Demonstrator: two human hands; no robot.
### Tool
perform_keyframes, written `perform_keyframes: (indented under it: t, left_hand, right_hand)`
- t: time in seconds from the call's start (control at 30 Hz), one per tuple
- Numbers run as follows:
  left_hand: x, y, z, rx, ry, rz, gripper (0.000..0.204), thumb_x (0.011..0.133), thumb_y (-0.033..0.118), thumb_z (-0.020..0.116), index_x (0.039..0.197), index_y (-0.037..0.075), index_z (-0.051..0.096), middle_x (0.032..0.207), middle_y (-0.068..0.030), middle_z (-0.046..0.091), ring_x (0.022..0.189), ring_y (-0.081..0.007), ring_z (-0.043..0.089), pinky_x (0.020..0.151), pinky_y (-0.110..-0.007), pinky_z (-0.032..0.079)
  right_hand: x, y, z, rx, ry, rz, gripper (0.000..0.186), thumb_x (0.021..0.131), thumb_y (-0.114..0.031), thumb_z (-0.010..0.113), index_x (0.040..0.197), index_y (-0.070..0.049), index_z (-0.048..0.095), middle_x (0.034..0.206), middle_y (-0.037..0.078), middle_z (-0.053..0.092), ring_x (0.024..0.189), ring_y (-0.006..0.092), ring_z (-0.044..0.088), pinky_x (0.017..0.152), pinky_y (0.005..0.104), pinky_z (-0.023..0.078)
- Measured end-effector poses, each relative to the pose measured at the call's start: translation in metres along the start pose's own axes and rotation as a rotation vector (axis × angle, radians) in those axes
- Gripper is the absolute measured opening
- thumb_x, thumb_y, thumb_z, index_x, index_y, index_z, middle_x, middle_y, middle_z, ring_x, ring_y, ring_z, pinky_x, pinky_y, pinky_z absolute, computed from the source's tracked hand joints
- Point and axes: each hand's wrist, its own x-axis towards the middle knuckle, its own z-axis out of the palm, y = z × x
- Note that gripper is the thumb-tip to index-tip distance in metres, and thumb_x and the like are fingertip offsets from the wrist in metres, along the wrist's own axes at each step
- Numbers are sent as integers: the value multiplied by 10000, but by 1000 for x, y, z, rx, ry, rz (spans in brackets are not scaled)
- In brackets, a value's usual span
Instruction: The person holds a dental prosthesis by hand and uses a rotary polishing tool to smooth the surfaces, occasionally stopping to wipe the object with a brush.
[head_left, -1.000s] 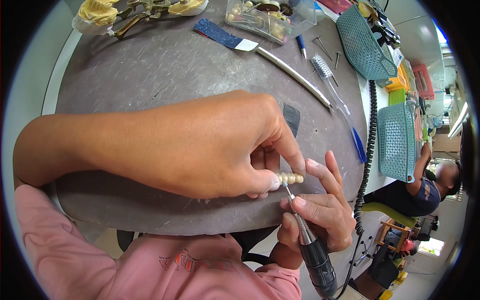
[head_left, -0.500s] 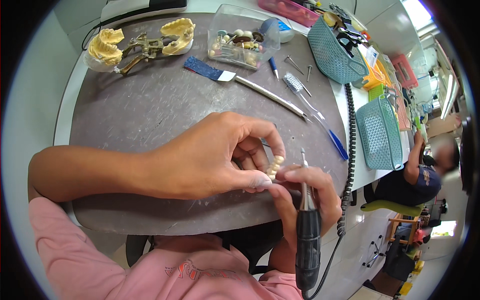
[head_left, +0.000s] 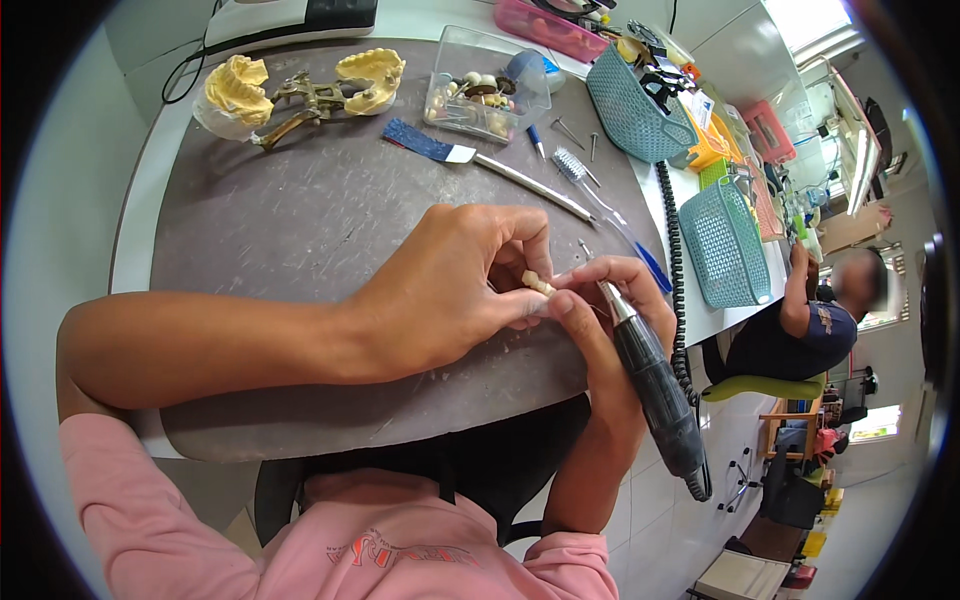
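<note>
A small cream-coloured dental bridge, a short row of tooth shapes, is pinched between the thumb and fingers of my left hand. My right hand holds a black and silver rotary handpiece, which lies slanted across it with the thin bur end pointing up and left. The right thumb and a fingertip meet the bridge and the left thumb, so part of the bridge is hidden. The bur tip stands beyond the right fingers, apart from the bridge.
Yellow dental casts on a metal articulator stand at the back left. A clear box of polishing bits sits behind a blue-handled brush. A toothbrush lies by a coiled cord. Baskets line the right; a person sits beyond.
The handpiece has swung from nearly upright to a slant, its black end now further right. My right fingertips have come up to the bridge, which has turned in my fingers. The view has shifted slightly.
</note>
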Motion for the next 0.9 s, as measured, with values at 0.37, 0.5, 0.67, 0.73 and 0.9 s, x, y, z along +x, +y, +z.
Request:
perform_keyframes:
  t: [0.37,0.5,0.67,0.73,0.9]
  left_hand:
    - [-7,-2,0,70,55,119,121,903,11,639,1000,-10,569,970,-93,660,887,-111,654,798,-258,559]
    - [-8,3,3,-200,34,-75,107,950,-9,538,1048,-26,576,953,-81,657,883,-119,653,805,-257,549]
    - [-6,5,-2,-86,-89,-129,217,1023,61,405,1095,-42,582,923,-67,638,827,-90,611,801,-233,516]
    - [-5,12,-6,-125,-109,-158,208,1022,61,407,1091,-37,577,932,-70,633,831,-90,608,799,-234,516]
    - [0,9,-21,-330,-121,-240,106,1038,108,418,1100,31,456,1053,-113,635,920,-112,609,835,-256,521]
  right_hand:
    - [13,0,12,-201,69,-184,173,810,-34,743,944,1,639,849,52,684,752,102,655,671,245,522]
    - [9,6,3,-289,28,-192,177,816,-89,761,941,-28,652,798,70,687,744,99,659,693,252,517]
    - [29,22,-43,-283,305,-278,269,918,-276,691,894,-32,581,774,75,685,745,132,665,655,272,511]
    - [47,21,-66,-248,317,-230,289,910,-276,704,886,-32,551,783,81,686,744,127,660,650,273,511]
    - [74,30,-71,-658,149,-172,364,808,-129,798,823,-44,444,785,103,665,693,138,617,648,276,501]
